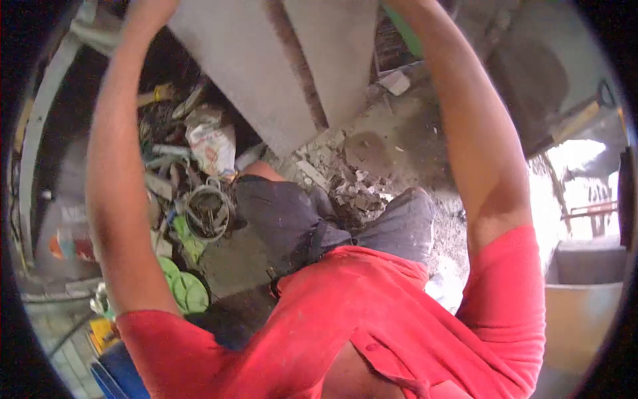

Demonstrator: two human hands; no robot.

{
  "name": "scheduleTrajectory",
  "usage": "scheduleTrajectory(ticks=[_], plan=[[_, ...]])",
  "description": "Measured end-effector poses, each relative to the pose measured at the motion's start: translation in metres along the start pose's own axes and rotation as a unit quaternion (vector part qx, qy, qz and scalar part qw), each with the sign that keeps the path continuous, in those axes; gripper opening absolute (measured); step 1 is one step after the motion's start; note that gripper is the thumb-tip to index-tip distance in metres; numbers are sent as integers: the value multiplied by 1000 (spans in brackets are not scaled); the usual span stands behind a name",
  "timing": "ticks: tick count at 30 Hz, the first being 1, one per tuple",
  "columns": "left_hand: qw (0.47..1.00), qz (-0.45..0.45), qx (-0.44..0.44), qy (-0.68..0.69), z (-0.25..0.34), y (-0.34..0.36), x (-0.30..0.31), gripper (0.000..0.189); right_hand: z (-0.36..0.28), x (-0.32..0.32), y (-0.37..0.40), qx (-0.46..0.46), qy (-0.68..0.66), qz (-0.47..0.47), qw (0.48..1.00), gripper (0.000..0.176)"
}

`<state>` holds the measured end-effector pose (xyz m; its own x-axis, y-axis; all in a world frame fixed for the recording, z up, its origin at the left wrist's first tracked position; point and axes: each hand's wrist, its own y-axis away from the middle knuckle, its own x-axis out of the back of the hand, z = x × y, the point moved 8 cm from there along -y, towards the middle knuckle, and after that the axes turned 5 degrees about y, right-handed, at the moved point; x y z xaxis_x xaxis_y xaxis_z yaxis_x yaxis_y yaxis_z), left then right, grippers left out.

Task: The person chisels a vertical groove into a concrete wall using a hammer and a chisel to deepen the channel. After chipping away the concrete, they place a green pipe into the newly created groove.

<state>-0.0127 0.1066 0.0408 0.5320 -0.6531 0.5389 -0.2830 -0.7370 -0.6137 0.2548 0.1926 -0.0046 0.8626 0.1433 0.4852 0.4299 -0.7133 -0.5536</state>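
Note:
A large grey panel (239, 66) with a dark brown strip (296, 60) down it stands at the top middle, its lower end at the rubble-strewn floor. Both my arms reach up on either side of it. At the panel's upper left edge, my left hand (154, 6) is only partly in view, and its fingers are cut off by the frame. My right hand (407, 3) is at the upper right near a green object (404, 32); only the wrist end shows. Whether either hand grips the panel is hidden.
Broken rubble (359, 189) lies between my knees. To the left are a white sack (211, 143), a bucket of scraps (207, 213), and green plastic pieces (186, 289). A wooden-handled tool (575, 123) leans at right, above a box-like container (585, 319).

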Motion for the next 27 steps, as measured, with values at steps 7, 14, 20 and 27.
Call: scheduleTrajectory(ticks=[7,14,20,27], plan=[[858,8,365,362,79,72,-6,58,194,17,210,-85,179,29,980,43],[849,-250,347,309,165,291,-129,63,409,76,598,-578,289,-82,759,49],[784,-356,431,269,192,412,-157,80,390,118,810,-802,164,75,569,57],[813,-329,422,230,189,400,-158,85,377,108,876,-852,74,67,514,38]])
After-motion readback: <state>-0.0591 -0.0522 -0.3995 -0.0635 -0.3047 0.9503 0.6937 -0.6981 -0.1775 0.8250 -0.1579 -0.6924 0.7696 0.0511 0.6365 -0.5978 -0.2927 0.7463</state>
